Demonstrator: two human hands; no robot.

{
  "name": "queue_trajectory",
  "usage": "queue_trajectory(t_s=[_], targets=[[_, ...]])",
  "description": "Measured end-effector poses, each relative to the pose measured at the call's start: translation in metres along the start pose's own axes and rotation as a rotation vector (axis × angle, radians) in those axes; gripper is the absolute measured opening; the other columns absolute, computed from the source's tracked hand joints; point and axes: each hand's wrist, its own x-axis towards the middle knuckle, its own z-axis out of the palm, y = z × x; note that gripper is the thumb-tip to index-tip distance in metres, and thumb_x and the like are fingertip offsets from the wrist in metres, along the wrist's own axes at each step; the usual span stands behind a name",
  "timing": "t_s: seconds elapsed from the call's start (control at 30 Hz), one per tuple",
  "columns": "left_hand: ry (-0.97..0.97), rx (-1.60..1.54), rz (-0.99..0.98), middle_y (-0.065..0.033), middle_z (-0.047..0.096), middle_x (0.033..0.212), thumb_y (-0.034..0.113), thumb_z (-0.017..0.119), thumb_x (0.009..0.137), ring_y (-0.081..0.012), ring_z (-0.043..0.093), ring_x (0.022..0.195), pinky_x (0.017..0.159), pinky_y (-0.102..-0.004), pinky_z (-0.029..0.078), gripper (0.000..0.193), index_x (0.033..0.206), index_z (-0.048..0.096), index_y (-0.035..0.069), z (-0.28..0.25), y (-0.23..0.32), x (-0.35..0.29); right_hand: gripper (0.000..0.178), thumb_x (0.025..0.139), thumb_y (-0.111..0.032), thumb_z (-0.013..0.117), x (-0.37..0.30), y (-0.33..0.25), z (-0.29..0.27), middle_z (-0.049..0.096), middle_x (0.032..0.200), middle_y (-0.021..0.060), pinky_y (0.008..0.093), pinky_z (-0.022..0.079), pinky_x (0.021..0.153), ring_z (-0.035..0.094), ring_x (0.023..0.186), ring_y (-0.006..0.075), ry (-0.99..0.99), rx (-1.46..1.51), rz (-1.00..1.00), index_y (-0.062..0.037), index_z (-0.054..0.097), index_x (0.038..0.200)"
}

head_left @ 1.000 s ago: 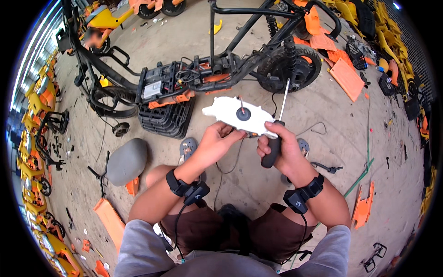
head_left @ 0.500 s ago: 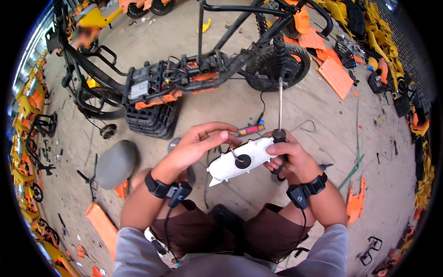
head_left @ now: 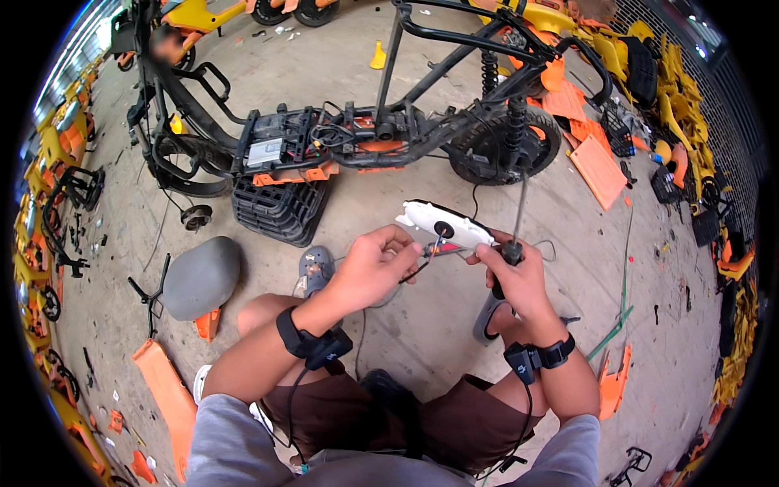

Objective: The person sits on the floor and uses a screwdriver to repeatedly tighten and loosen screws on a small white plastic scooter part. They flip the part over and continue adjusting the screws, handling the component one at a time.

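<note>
A long white lamp housing with a round black grommet in its back is held in front of me. My right hand grips its right end between thumb and fingers. That same hand also holds a screwdriver with a dark handle, its shaft pointing away from me. Thin wires come out of the grommet toward my left hand. The left fingers are pinched on the wires, and a dark end hangs below them. A pen-like tool on the floor is mostly hidden behind the housing.
Beyond my hands stands a stripped scooter frame with exposed wiring and a rear wheel. Under it is a black crate. A grey seat lies at the left, an orange panel at the right. Yellow body parts are piled along the side.
The housing has moved farther from me and turned, its left end now higher than its right. My left hand, its fingers loosely spread before, has closed on the wires and drawn nearer me.
</note>
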Motion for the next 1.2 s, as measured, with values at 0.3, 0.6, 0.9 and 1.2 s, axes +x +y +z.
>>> queue_trajectory(t_s=[0.3,0.6,0.9,1.2], targets=[[0.020,-0.575,-0.099,-0.0088,0.067,0.108,0.026,0.060,0.097,-0.0180,0.064,0.101,0.091,-0.0323,0.048,0.031,0.117,0.058,0.002,-0.009,0.007,0.004,0.031,0.079,0.004,0.070,-0.011,0.003,0.011,0.070,0.108,0.0094,0.0233,0.047,0.066,0.059,0.075,0.0093,-0.157,-0.173,-0.481,-0.0023,0.071,0.109],[-0.031,-0.670,-0.012,-0.0136,0.063,0.121,0.019,0.053,0.100,-0.0230,0.061,0.114,0.099,-0.0377,0.047,0.036,0.131,0.049,0.000,-0.011,0.004,0.003,0.031,0.090,-0.006,0.065,-0.014,0.003,0.020,0.071,0.102,0.0082,0.0212,0.043,0.048,0.053,0.055,0.0047,-0.139,0.012,-0.146,0.0009,0.064,0.120],[-0.055,-0.605,0.058,-0.0173,0.059,0.127,0.023,0.051,0.101,-0.0268,0.058,0.119,0.101,-0.0409,0.046,0.043,0.138,0.043,0.001,-0.010,0.002,0.002,0.034,0.087,-0.016,0.072,-0.010,-0.003,0.018,0.067,0.090,0.0034,0.0209,0.042,0.049,0.052,0.053,0.0040,-0.192,0.149,0.005,0.0011,0.066,0.116],[-0.048,-0.614,0.064,-0.0076,0.056,0.127,0.008,0.053,0.098,-0.0181,0.057,0.116,0.098,-0.0338,0.046,0.045,0.141,0.039,0.005,-0.001,0.013,0.001,0.056,0.082,-0.007,0.073,-0.008,-0.008,0.016,0.061,0.097,0.0064,0.0231,0.043,0.051,0.051,0.054,0.0069,-0.170,0.363,0.132,0.0014,0.051,0.133]])
